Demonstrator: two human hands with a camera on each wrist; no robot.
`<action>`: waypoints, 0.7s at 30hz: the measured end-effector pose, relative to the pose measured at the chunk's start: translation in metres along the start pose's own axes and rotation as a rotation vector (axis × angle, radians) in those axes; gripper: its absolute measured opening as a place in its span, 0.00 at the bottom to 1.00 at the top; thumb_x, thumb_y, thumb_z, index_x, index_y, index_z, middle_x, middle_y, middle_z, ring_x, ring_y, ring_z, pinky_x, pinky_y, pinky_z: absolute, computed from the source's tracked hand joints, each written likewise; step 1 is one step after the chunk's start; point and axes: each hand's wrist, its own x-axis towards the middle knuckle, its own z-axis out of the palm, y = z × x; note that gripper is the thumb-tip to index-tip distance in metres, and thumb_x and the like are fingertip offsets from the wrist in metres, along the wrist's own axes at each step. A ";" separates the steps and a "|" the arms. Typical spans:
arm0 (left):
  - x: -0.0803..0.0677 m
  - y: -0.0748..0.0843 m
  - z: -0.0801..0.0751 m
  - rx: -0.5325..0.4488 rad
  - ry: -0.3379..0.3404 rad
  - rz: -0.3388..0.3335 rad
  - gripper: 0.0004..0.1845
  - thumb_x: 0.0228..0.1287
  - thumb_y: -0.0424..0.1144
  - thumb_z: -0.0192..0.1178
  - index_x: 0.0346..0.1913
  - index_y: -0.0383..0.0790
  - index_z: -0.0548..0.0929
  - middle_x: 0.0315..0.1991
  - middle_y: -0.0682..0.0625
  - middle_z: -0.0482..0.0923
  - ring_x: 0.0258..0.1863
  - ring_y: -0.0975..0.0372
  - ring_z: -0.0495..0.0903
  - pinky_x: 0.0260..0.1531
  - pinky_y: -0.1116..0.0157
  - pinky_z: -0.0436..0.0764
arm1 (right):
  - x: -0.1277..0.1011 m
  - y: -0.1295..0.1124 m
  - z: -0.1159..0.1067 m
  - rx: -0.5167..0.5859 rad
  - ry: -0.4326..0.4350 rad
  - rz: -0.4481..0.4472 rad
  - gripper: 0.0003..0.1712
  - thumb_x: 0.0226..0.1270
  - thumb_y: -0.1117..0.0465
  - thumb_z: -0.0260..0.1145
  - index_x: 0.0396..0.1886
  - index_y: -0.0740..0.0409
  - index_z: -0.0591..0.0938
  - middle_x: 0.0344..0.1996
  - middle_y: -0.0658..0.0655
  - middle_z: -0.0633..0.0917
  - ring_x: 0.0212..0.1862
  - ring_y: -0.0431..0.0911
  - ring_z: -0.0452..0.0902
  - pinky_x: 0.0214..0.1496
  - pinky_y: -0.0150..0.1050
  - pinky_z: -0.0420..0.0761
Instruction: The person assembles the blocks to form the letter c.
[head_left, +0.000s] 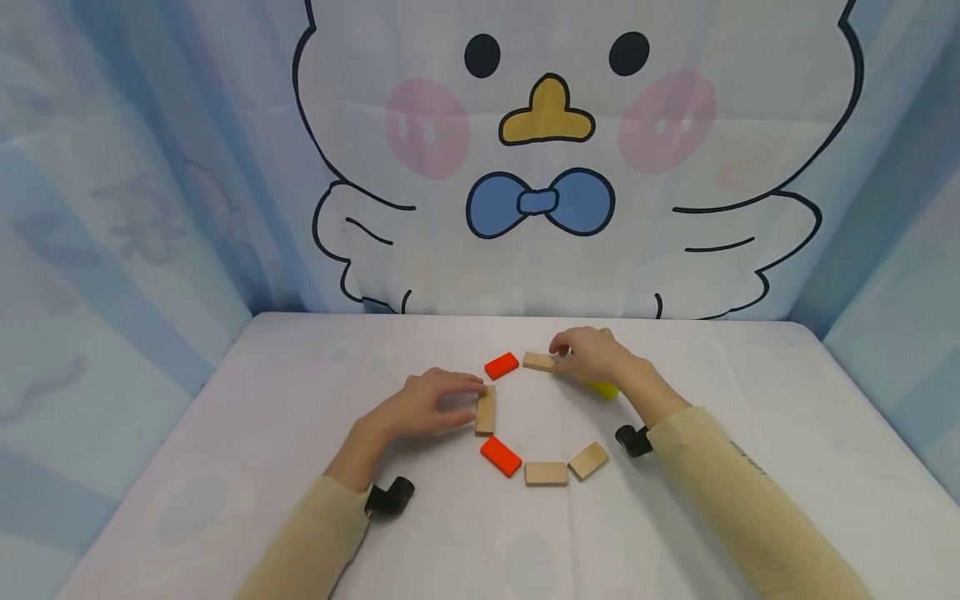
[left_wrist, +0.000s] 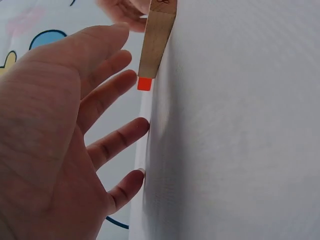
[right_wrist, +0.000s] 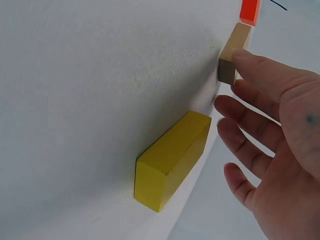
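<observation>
Near the back of the table, my right hand (head_left: 592,354) holds the right end of a plain wooden block (right_wrist: 232,55) between thumb and index finger. Its other fingers are loosely bent, over a yellow block (right_wrist: 172,162) lying close by. On the left, my left hand (head_left: 431,402) is beside another plain wooden block (head_left: 485,412), which lies lengthwise. The left fingers are spread and relaxed. In the left wrist view a gap shows between the thumb and this block; whether a fingertip touches it I cannot tell.
Blocks form a rough ring: a red block (head_left: 502,366) at the back, another red block (head_left: 501,457) at the front left, and two plain blocks, one front block (head_left: 546,474) and one angled block (head_left: 588,460). A printed curtain (head_left: 547,275) hangs behind the table.
</observation>
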 end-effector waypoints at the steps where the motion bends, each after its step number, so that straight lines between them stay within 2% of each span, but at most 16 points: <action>1: 0.000 0.000 0.001 0.004 0.004 0.005 0.24 0.70 0.47 0.64 0.67 0.50 0.80 0.68 0.54 0.74 0.65 0.54 0.69 0.61 0.41 0.64 | 0.000 0.000 0.001 -0.007 0.002 0.006 0.18 0.69 0.56 0.70 0.54 0.59 0.84 0.46 0.56 0.85 0.51 0.54 0.77 0.62 0.58 0.65; 10: 0.001 0.005 0.002 0.037 0.005 0.011 0.25 0.66 0.46 0.68 0.66 0.49 0.81 0.68 0.54 0.74 0.64 0.54 0.69 0.58 0.44 0.65 | 0.000 0.000 0.003 -0.040 0.026 -0.006 0.15 0.68 0.58 0.71 0.51 0.59 0.85 0.44 0.56 0.85 0.49 0.54 0.77 0.60 0.59 0.66; 21: 0.000 0.001 0.006 0.065 -0.002 -0.007 0.27 0.63 0.47 0.71 0.65 0.50 0.82 0.68 0.55 0.73 0.66 0.53 0.67 0.59 0.43 0.65 | 0.002 -0.001 0.006 -0.034 0.033 -0.016 0.15 0.68 0.58 0.71 0.50 0.60 0.85 0.43 0.55 0.85 0.48 0.53 0.77 0.59 0.59 0.66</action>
